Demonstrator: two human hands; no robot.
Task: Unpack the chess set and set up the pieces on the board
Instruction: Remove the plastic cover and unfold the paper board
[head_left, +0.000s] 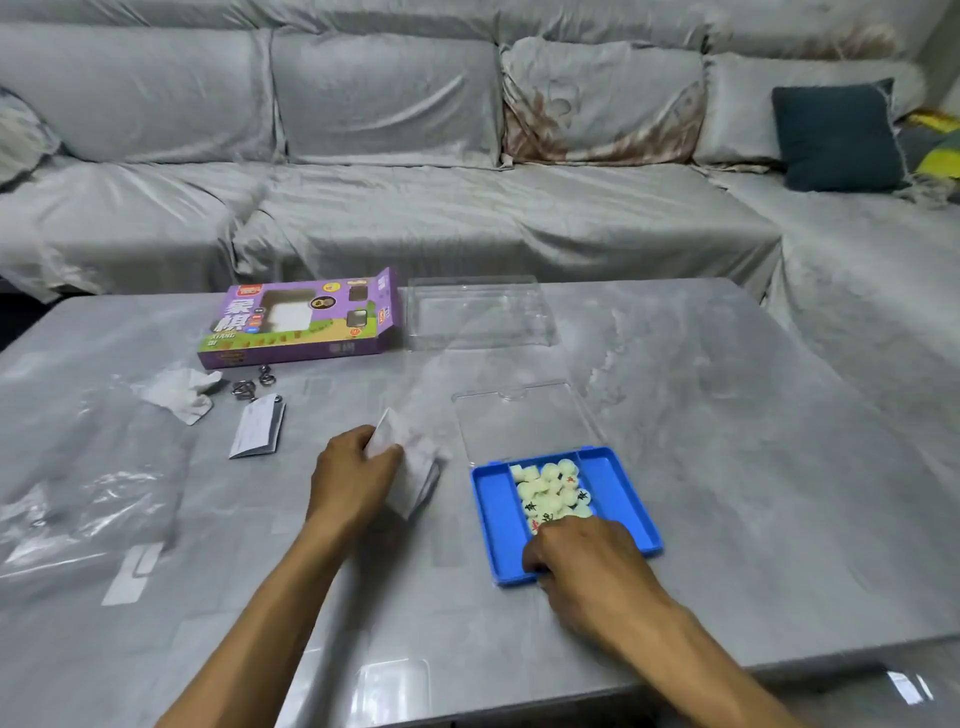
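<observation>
A blue plastic case (628, 499) lies open on the grey table, its clear lid (524, 421) folded back flat. Its middle compartment holds several round cream chess pieces (553, 488) with red and black characters. My right hand (576, 556) rests on the case's near edge, fingers curled over the near pieces; whether it grips one is hidden. My left hand (353, 478) holds a folded white paper board (410, 467) just left of the case, partly lifted off the table.
A purple chess set box (301, 327) lies at the back left beside a clear plastic tray (478, 317). Crumpled paper (179, 392), metal rings (249, 387), a folded leaflet (258, 431) and clear wrapping (88, 499) sit to the left. A grey sofa stands behind the table.
</observation>
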